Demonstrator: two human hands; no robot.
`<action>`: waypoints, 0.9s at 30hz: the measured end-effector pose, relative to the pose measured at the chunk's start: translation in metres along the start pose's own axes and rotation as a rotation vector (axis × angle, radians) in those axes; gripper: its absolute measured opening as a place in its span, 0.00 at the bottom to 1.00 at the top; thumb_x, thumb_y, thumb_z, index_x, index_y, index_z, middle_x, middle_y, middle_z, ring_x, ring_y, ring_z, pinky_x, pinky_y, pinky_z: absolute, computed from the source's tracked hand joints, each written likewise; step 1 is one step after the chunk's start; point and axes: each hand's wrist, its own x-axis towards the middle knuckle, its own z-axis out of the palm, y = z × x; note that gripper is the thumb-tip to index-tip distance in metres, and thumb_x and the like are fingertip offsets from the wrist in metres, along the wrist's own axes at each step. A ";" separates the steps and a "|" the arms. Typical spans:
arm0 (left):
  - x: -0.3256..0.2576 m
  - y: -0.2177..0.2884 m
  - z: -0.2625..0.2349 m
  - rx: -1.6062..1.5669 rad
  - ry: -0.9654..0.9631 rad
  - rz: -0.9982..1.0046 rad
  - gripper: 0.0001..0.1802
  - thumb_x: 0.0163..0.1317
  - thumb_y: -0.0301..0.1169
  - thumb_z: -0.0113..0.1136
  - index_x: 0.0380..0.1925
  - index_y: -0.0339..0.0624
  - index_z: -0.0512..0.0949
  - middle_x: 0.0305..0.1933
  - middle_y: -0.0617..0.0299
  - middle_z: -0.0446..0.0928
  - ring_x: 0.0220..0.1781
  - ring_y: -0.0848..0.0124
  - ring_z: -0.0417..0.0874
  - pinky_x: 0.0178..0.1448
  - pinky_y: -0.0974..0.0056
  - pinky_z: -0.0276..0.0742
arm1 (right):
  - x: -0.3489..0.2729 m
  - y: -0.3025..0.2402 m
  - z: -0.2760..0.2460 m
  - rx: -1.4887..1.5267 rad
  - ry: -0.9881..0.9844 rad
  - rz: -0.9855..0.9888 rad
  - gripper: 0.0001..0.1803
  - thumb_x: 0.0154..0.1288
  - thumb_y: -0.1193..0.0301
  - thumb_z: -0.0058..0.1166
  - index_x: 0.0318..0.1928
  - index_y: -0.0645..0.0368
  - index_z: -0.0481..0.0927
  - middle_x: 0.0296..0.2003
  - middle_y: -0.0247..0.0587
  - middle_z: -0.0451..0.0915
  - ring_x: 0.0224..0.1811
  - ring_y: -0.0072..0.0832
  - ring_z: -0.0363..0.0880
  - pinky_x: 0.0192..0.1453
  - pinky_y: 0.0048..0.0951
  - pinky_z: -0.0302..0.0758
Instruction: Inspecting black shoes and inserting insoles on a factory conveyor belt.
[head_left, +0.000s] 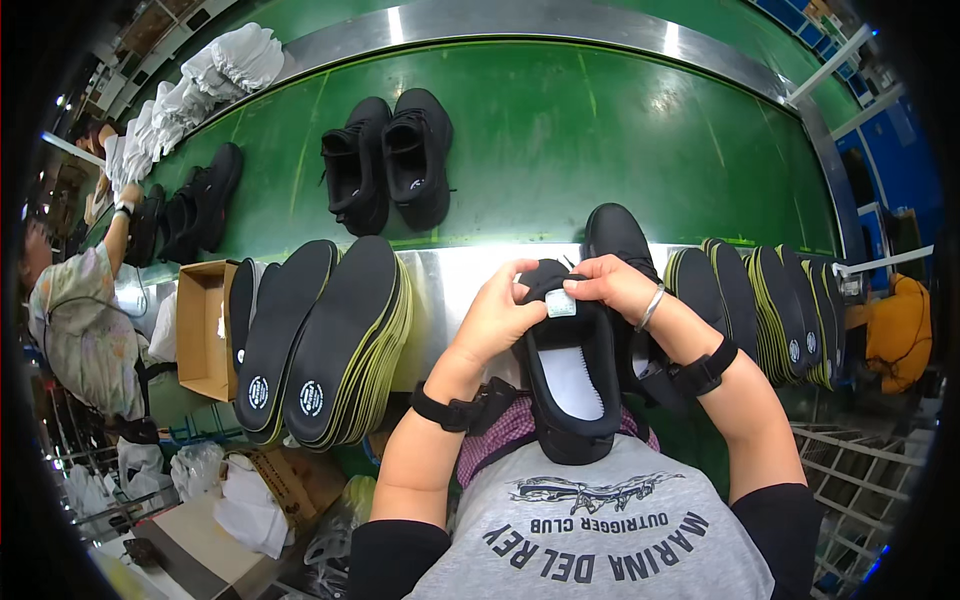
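A black shoe [570,438] rests against my body with its heel toward me and its opening up, showing a white inside bottom. My left hand [498,312] pinches one side of its tongue. On the tongue's other side, my right hand [618,288] grips the edge with thumb and fingers. Between the two hands a small white label [561,303] shows on the tongue. Another black shoe [617,234] lies just beyond my right hand, partly hidden by that hand and forearm. The toe of the held shoe is hidden behind my hands.
Stacks of black insoles with yellow-green edges [345,340] stand left, and more insoles [770,300] right. A pair of black shoes [388,165] sits on the green belt [600,130]. An open cardboard box [205,330] is left, near a co-worker [85,320]. A wire rack [865,480] stands lower right.
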 end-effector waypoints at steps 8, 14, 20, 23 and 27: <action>0.004 -0.011 -0.004 -0.180 -0.087 -0.028 0.28 0.46 0.20 0.55 0.51 0.35 0.63 0.33 0.61 0.75 0.33 0.78 0.75 0.38 0.75 0.69 | -0.001 -0.001 0.001 -0.038 0.017 -0.011 0.08 0.55 0.72 0.54 0.34 0.63 0.79 0.24 0.27 0.77 0.24 0.11 0.70 0.29 0.13 0.65; 0.005 -0.010 -0.004 -0.204 -0.101 -0.034 0.29 0.45 0.20 0.55 0.52 0.35 0.64 0.32 0.61 0.75 0.32 0.78 0.74 0.37 0.75 0.69 | 0.000 0.000 0.002 0.002 0.015 -0.012 0.08 0.55 0.72 0.54 0.35 0.63 0.79 0.24 0.27 0.77 0.24 0.12 0.70 0.30 0.13 0.65; 0.005 -0.007 -0.001 -0.188 -0.089 -0.015 0.29 0.44 0.21 0.55 0.51 0.35 0.65 0.32 0.63 0.73 0.31 0.79 0.73 0.35 0.76 0.67 | 0.000 0.004 -0.004 0.003 0.020 -0.017 0.07 0.56 0.72 0.53 0.33 0.63 0.79 0.24 0.27 0.77 0.24 0.12 0.71 0.30 0.14 0.65; 0.005 -0.006 0.000 -0.169 -0.084 -0.018 0.29 0.44 0.21 0.55 0.51 0.35 0.65 0.32 0.63 0.73 0.31 0.79 0.73 0.36 0.76 0.67 | 0.002 0.006 -0.007 -0.010 0.009 0.005 0.07 0.56 0.72 0.53 0.32 0.62 0.79 0.23 0.27 0.76 0.25 0.12 0.71 0.31 0.14 0.66; 0.004 -0.006 0.001 -0.149 -0.070 -0.017 0.29 0.45 0.21 0.55 0.51 0.35 0.64 0.32 0.62 0.74 0.32 0.79 0.73 0.37 0.74 0.68 | -0.003 0.006 -0.004 -0.076 -0.011 -0.083 0.08 0.57 0.69 0.54 0.34 0.62 0.77 0.26 0.27 0.75 0.30 0.12 0.70 0.36 0.15 0.67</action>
